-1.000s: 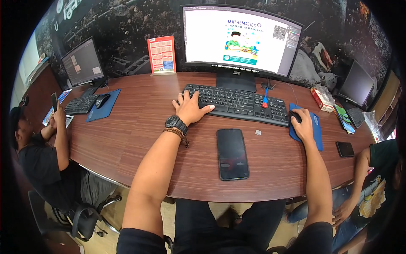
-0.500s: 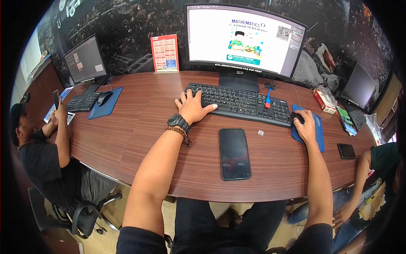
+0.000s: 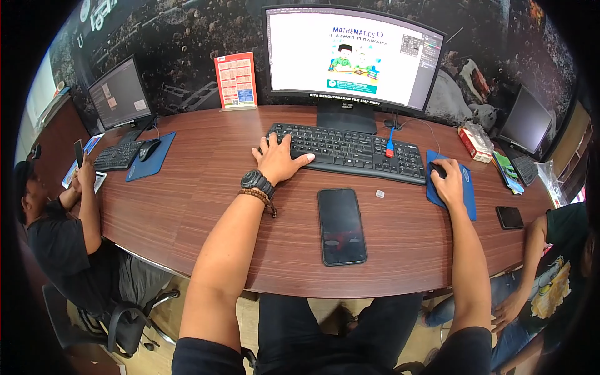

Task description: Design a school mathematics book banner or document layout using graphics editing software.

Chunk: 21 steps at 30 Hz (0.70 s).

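Note:
My left hand [image 3: 279, 161] lies with its fingers spread over the left end of a black keyboard [image 3: 356, 164]. A black watch [image 3: 257, 180] and a beaded bracelet are on that wrist. Wrapped round a dark mouse [image 3: 437, 170] on a blue mouse pad [image 3: 467, 199], my right hand [image 3: 449, 185] rests at the keyboard's right. Behind the keyboard stands a curved monitor [image 3: 300, 56], lit with a page of cartoon figures in an editing program. A blue cable [image 3: 390, 141] with a red end lies across the keys.
A dark phone [image 3: 342, 226] and a small pale piece [image 3: 380, 194] lie between my forearms. A red desk calendar [image 3: 237, 81] stands at the back. To the left, a person [image 3: 62, 231] holds a phone near another computer. Another person [image 3: 550, 275] sits at right, near a second phone [image 3: 510, 217].
The whole view has shifted a little, so the desk and monitor appear slightly farther left. Both hands keep their places on the keyboard and mouse, and the screen looks the same.

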Tool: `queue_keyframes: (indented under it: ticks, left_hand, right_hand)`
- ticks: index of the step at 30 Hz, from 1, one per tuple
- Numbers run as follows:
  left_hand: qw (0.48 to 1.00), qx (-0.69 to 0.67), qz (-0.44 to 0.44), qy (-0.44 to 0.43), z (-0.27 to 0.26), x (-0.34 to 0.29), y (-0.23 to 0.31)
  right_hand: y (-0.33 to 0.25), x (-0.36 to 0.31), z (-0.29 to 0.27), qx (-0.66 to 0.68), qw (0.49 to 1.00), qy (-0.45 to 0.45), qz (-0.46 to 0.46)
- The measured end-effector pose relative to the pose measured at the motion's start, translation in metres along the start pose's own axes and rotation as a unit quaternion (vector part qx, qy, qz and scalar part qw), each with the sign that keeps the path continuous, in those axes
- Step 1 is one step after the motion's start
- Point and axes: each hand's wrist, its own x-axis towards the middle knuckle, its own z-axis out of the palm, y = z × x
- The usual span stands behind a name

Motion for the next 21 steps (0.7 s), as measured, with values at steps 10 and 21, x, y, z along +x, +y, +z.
queue_keyframes:
  ticks: [10, 21]
  left_hand:
    - [1.0, -0.004, -0.002, -0.001, -0.0012, -0.0019, 0.0007]
    - [1.0, 0.002, -0.013, -0.017, -0.0071, -0.0037, 0.0052]
  right_hand:
    - [-0.0007, -0.0004, -0.0002, 0.004, 1.0, 0.005, 0.005]
    - [0.0026, 0.0, 0.0018, 0.001, 1.0, 0.007, 0.007]
